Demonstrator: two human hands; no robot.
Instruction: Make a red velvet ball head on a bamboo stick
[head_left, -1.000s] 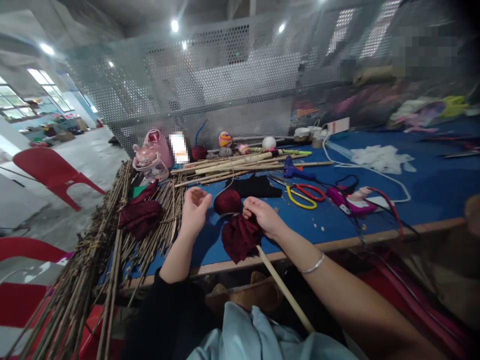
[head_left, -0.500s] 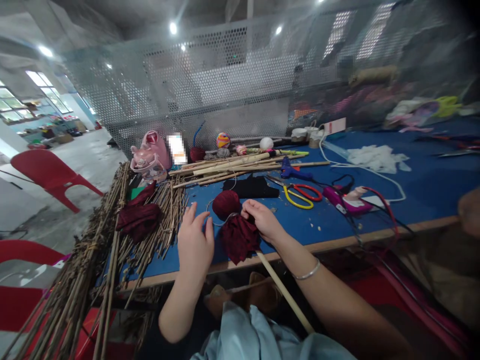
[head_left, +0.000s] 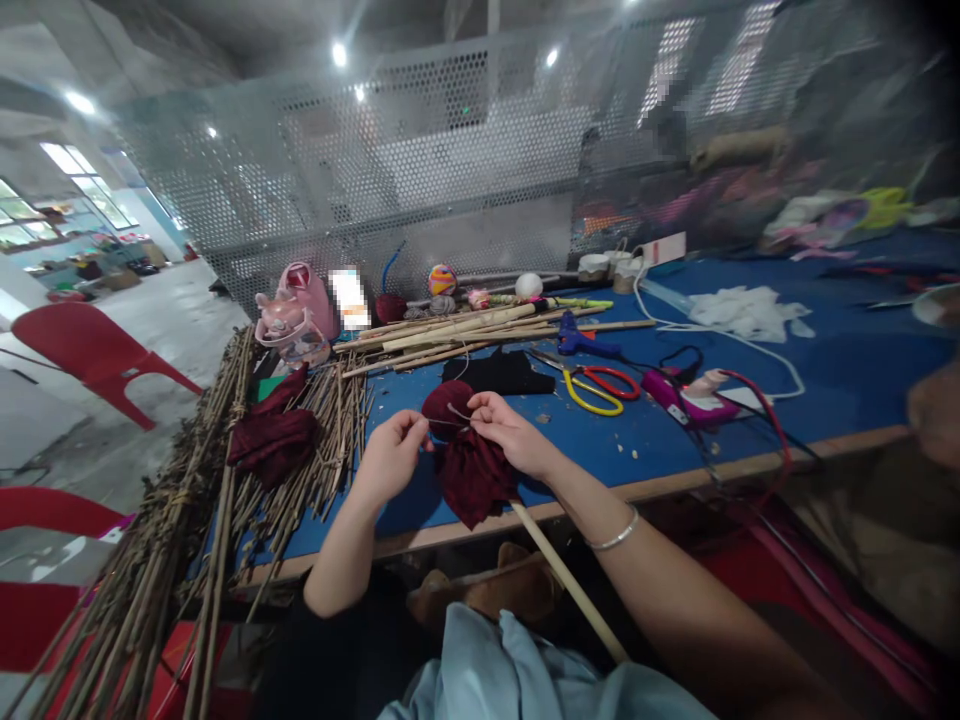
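A dark red ball [head_left: 444, 408] with gathered dark red cloth [head_left: 472, 478] below it sits at the table's front edge, on a pale wooden stick [head_left: 566, 578] that slants down toward my lap. A thin light string [head_left: 448, 422] runs across the neck between ball and cloth. My left hand [head_left: 391, 455], left of the ball, pinches one part of the string. My right hand [head_left: 514, 435] is closed on the string at the ball's right side, its fingers close above the cloth.
Scissors [head_left: 592, 388], a blue glue gun [head_left: 581, 338] and black cloth [head_left: 496, 373] lie beyond the ball. A purple power strip [head_left: 686, 403] with cables is to the right. Bundled twigs [head_left: 180, 500] and more dark red cloth [head_left: 274, 440] are at left. Wooden sticks [head_left: 480, 325] lie behind.
My left hand has gone from spread fingers to a pinch on the string, nearer the ball. My right hand has shifted slightly left, and the string is drawn across the neck.
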